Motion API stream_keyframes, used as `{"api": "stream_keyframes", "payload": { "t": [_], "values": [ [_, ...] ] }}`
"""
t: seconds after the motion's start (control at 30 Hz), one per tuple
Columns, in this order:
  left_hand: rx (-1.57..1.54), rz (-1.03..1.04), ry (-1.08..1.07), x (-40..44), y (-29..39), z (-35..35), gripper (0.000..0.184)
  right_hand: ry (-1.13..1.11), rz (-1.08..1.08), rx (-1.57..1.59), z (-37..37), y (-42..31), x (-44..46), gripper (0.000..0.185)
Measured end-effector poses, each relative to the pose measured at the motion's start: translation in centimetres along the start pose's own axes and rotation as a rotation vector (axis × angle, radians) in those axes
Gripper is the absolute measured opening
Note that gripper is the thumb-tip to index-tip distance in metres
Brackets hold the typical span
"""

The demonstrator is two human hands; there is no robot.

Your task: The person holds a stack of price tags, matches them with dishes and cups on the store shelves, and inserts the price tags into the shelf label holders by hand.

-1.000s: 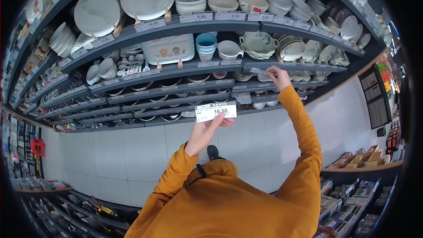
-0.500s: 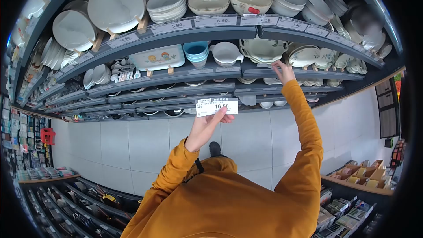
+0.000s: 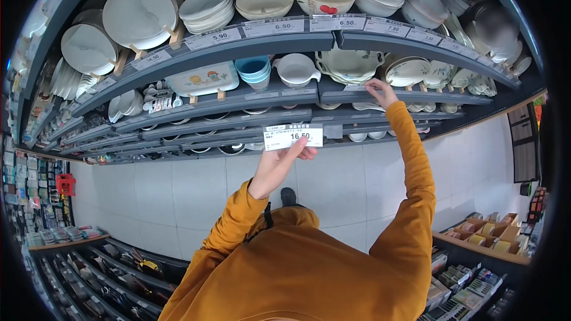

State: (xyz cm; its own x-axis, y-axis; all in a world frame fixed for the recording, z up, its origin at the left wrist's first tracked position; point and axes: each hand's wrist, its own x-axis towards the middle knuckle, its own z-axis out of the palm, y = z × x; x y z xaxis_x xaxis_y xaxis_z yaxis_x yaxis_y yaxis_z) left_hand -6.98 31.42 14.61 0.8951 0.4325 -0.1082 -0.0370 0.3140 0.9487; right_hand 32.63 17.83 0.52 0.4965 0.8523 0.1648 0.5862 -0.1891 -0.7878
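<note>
My left hand (image 3: 284,165) is closed on a white price tag (image 3: 292,136) printed 16.50, the thumb lying across its front. The tag is held up over the aisle, in front of the lower shelves. Over at the second shelf, my right hand (image 3: 382,93) has its fingertips pressed together at the shelf's front edge, by the right end of a shelf label (image 3: 355,88). Whether anything is pinched between those fingers is hidden. Just behind them sits a stack of pale scalloped bowls (image 3: 348,64), with floral oval plates (image 3: 407,71) to the right.
Above, the top shelf (image 3: 262,28) bears marbled plates (image 3: 140,15), bowls (image 3: 264,1) and price labels. Blue cups (image 3: 253,71), a white handled bowl (image 3: 297,69) and a patterned tray (image 3: 202,79) share the second shelf. Tiled floor (image 3: 196,184) lies below; a tool rack (image 3: 125,267) stands behind.
The view has shifted slightly, so the shelves appear a little further left. My right hand has moved slightly at the shelf edge, and my left hand still holds the price tag.
</note>
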Motion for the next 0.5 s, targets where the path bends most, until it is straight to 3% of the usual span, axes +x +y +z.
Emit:
{"api": "stream_keyframes", "payload": {
  "t": [0.13, 0.3, 0.4, 0.5],
  "values": [
    [-0.012, 0.009, 0.033, -0.4, 0.3, -0.2, 0.022, -0.092, 0.051, -0.114, -0.6, -0.4, 0.0, 0.013],
    [-0.037, 0.034, 0.045, -0.7, 0.4, -0.3, 0.022, 0.103, -0.116, -0.573, 1.7, -2.9, -0.8, 0.013],
    [-0.044, 0.046, 0.038, -1.1, 0.8, -0.5, 0.021, 0.114, -0.141, -0.742, 2.7, -3.3, -1.9, 0.016],
    [-0.056, 0.062, 0.031, -1.5, 0.9, -0.7, 0.021, 0.28, -0.224, -0.736, 3.6, -4.8, -2.5, 0.019]
  ]
}}
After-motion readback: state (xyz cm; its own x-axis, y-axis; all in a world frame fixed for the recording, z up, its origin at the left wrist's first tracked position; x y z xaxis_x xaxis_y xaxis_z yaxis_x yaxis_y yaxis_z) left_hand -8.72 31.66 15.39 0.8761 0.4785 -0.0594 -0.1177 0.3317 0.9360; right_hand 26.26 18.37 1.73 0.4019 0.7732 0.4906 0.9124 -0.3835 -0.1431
